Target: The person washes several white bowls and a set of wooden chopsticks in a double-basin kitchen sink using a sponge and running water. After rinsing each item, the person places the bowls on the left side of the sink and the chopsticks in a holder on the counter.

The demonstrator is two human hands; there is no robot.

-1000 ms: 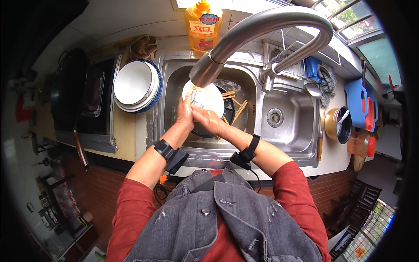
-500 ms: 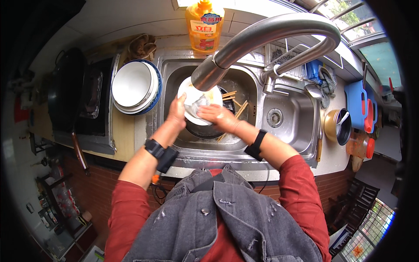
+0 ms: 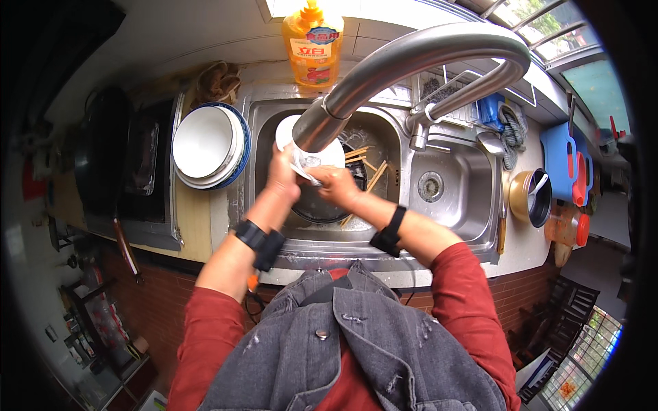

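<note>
Person is standing at a double sink, wearing a grey denim vest (image 3: pixel 301 342) over red sleeves (image 3: pixel 212 329); both forearms are reaching forward, a black strap sitting on each wrist.

Left hand (image 3: pixel 279 179) is gripping the near-left rim of a white plate (image 3: pixel 327 156); fingers are closing on the rim, mostly hiding beneath it, so their exact spacing I cannot tell. Right hand (image 3: pixel 334 186) is working close beside the left, fingers bunching together and pinching a whitish cloth (image 3: pixel 301 170) against the plate's near edge; fingertips are hiding in the folds.

Plate is hanging above the left basin (image 3: pixel 391 133), directly below the faucet (image 3: pixel 439 38) head, which is covering part of it from this view. Under the plate a dark round pan (image 3: pixel 315 207) is sitting in the basin, wooden chopsticks (image 3: pixel 377 176) lying loosely on its right side. Right basin (image 3: pixel 460 181) is showing its round drain.

To the left, white bowls (image 3: pixel 202 140) are resting stacked on a blue-rimmed dish. To the right, a gold-coloured pot (image 3: pixel 519 194) is holding a pale spoon. Farther back, an orange pump bottle (image 3: pixel 314 58) is standing behind the sink; a brown cloth (image 3: pixel 219 83) is lying crumpled leftward.
</note>
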